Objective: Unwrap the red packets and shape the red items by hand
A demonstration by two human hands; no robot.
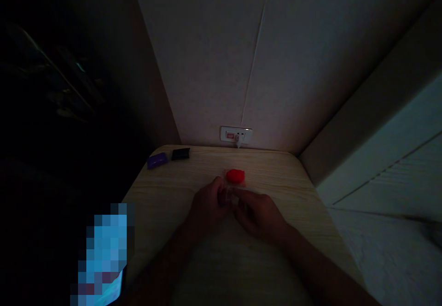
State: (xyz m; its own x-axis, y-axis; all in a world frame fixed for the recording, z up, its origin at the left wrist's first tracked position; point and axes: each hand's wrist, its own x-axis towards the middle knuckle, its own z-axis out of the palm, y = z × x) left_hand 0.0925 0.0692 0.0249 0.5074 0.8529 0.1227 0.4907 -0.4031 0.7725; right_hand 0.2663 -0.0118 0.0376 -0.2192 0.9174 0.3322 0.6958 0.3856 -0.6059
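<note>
My left hand (209, 202) and my right hand (258, 211) meet over the middle of the table, fingers curled. Between the fingertips shows a small, see-through piece (230, 194) that looks like clear plastic; the dim light hides its exact shape. Just beyond the fingers lies a bright red soft-looking lump (235, 176), with clear wrapping showing around its edges. Toward the table's back left corner are a shiny purple packet (157, 160) and a small black packet (181, 153), both out of reach of the fingers.
The light wood table (283, 172) has rounded back corners and stands against a wall. A socket plate (236, 135) with a plug in it sits just above the back edge. At lower left is a glowing, pixelated screen (107, 250). A pale panel (380, 135) rises at right.
</note>
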